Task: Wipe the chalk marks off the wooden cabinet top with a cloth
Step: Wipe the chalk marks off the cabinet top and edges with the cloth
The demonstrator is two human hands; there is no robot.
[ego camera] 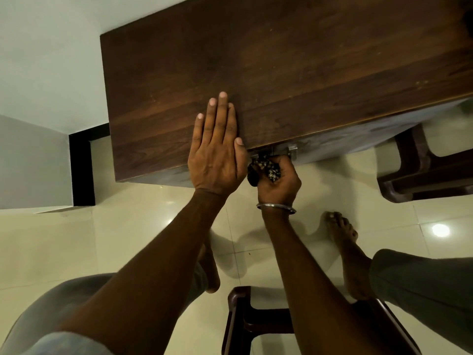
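Two bare forearms reach out from the bottom of the view toward the wooden cabinet top (281, 73). Left hand (217, 147) lies flat, palm down, on the near edge of the top, fingers (220, 108) straight and close together with nothing in them; it looks placed there to steady the body while the other hand works lower down. Right hand (279, 179), with a metal bangle (276, 207) at the wrist, is below the front edge, its fingers curled and clamped on a bunched dark patterned cloth (263, 169), just beside a metal latch (284, 151) on the cabinet front. So the cloth is off the top, not wiping. No clear chalk marks show on the dark wood, only faint pale specks, so the wiping may be mostly done. Around stand glossy cream floor tiles (128, 252), pale walls, and two dark plastic stools (430, 172).
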